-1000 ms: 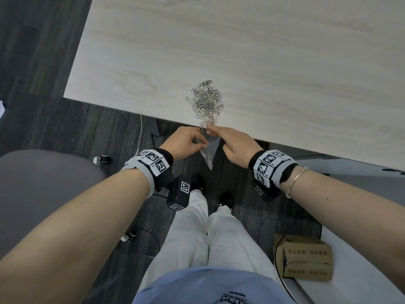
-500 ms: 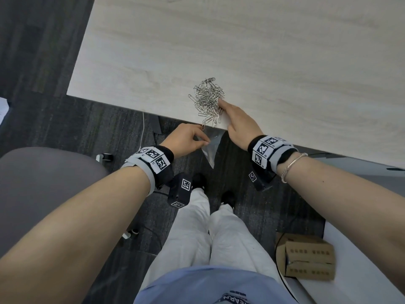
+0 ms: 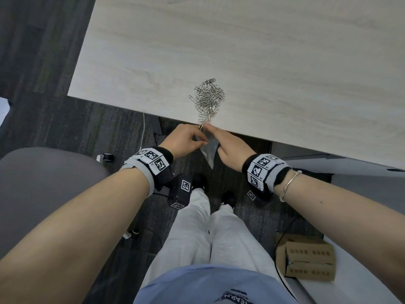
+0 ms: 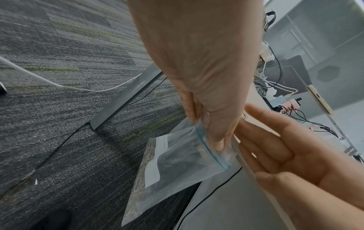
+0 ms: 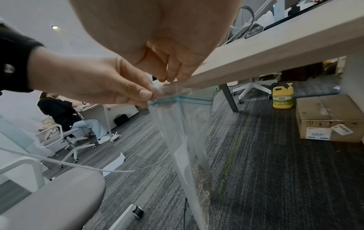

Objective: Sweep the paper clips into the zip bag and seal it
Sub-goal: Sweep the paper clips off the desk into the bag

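Note:
A pile of silver paper clips lies on the pale wooden table, trailing down to its near edge. Just below that edge hangs a clear zip bag with a blue seal line; several clips lie in its bottom. My left hand pinches the bag's mouth between thumb and forefinger. My right hand has straight fingers that reach to the table edge at the bag's mouth. It holds nothing.
A grey chair stands at my left and a cardboard box on the floor at my right. Under the table are a yellow bottle, a carton and a white cable. A person sits far off.
My right hand let go of the bag, reached up beside the clip pile, then drew back to the table edge at the bag's mouth. The left hand kept its pinch on the bag.

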{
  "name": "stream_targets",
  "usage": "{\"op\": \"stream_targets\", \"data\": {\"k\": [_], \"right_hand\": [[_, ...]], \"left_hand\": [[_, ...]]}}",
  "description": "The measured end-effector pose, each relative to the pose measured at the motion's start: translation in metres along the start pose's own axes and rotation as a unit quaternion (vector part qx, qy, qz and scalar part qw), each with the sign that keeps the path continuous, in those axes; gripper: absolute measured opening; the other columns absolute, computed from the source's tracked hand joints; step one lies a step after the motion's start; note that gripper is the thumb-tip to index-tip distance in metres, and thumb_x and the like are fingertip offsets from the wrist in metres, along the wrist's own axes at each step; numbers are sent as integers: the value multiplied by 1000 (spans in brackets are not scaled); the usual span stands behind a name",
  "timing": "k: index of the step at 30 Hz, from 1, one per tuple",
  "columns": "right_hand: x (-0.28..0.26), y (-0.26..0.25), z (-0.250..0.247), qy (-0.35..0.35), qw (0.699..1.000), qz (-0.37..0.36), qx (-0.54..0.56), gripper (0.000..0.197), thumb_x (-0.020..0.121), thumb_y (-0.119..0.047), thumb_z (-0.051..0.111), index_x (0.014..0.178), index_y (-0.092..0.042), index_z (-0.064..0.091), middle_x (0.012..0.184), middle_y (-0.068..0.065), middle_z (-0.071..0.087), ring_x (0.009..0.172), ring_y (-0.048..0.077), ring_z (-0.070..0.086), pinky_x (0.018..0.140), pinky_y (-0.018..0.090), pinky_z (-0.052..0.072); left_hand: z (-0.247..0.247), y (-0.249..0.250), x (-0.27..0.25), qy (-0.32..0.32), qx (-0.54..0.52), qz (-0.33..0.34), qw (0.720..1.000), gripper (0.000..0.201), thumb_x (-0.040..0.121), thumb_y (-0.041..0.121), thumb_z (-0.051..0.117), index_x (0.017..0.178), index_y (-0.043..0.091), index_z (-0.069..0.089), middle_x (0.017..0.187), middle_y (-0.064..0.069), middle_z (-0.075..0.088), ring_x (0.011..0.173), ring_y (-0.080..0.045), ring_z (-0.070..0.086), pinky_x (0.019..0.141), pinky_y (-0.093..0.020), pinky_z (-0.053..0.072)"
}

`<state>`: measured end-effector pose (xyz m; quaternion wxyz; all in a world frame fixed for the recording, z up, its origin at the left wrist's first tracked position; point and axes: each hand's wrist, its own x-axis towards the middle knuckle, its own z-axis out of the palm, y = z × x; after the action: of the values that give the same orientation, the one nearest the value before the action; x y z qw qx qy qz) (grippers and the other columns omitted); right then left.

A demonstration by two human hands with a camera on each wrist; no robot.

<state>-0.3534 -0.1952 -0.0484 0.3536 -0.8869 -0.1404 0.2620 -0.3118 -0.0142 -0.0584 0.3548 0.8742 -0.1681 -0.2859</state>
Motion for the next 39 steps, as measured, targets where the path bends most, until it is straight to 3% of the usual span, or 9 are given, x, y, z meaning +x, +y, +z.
{"op": "stream_targets", "data": {"k": [3, 5, 8, 13, 19, 23, 28, 34, 39], "right_hand": [[0, 3, -5, 47, 999, -5, 16, 69, 82, 4, 35, 146, -17, 24, 148, 8, 38, 136, 21, 35, 113, 36, 30], [2, 4, -11, 81, 997, 1, 14, 69, 80, 6, 35, 145, -18, 28, 146, 8, 40, 135, 20, 36, 112, 36, 30], [14, 1, -19, 76, 997, 10, -8, 71, 79, 8, 36, 145, -16, 27, 147, 8, 37, 136, 21, 33, 113, 36, 29], [40, -2, -16, 53, 995, -19, -80, 74, 77, 7, 38, 147, -12, 24, 149, 12, 35, 138, 26, 33, 114, 41, 27], [23, 0, -9, 13, 998, -2, -67, 71, 83, 2, 35, 148, -17, 17, 153, 7, 29, 139, 21, 29, 113, 41, 29], [6, -10, -7, -46, 998, -12, -43, 71, 84, 1, 36, 149, -16, 13, 152, 10, 30, 137, 24, 33, 111, 41, 30], [-1, -6, -10, -3, 999, -28, -19, 68, 84, 3, 36, 147, -17, 21, 147, 9, 38, 134, 23, 36, 110, 40, 32], [26, 3, -27, 104, 994, 25, -10, 68, 83, 7, 36, 146, -13, 23, 148, 12, 35, 137, 24, 30, 114, 34, 25], [39, 7, -26, 84, 995, 47, -28, 67, 86, 3, 35, 148, -16, 19, 151, 7, 32, 138, 22, 29, 114, 34, 26]], "left_hand": [[-1, 1, -1, 3, -6, -3, 1000, 11, 83, 17, 69, 91, 15, 76, 89, -5, 71, 86, -17, 62, 79, -32, 47], [-2, 4, -2, 2, -5, -1, 1000, 11, 83, 16, 69, 92, 13, 75, 93, -7, 72, 98, -21, 62, 88, -34, 48], [-4, 6, -4, 2, 2, -2, 1000, 12, 84, 15, 68, 94, 11, 75, 98, -8, 72, 108, -23, 60, 93, -28, 45], [-10, 3, -3, 11, 8, -7, 1000, 10, 83, 15, 69, 90, 12, 76, 70, 13, 57, 67, 1, 53, 74, -22, 47], [-6, 2, -6, 11, -1, -19, 1000, 11, 83, 16, 69, 92, 13, 75, 99, -10, 71, 107, -26, 60, 94, -35, 47], [-5, -1, -5, 4, -3, -11, 1000, 12, 82, 15, 69, 91, 13, 76, 99, -6, 71, 97, -20, 64, 92, -40, 49], [-4, -2, -6, 5, -4, -8, 1000, 12, 83, 15, 68, 91, 13, 76, 99, -6, 71, 97, -21, 63, 91, -41, 48], [-7, -2, -8, 17, -19, -23, 999, 14, 84, 17, 68, 95, 13, 76, 107, -10, 71, 121, -20, 53, 103, -33, 42], [-7, -3, -8, 14, -19, -34, 999, 14, 83, 19, 69, 95, 15, 75, 110, -8, 70, 126, -19, 49, 105, -35, 40]]}}
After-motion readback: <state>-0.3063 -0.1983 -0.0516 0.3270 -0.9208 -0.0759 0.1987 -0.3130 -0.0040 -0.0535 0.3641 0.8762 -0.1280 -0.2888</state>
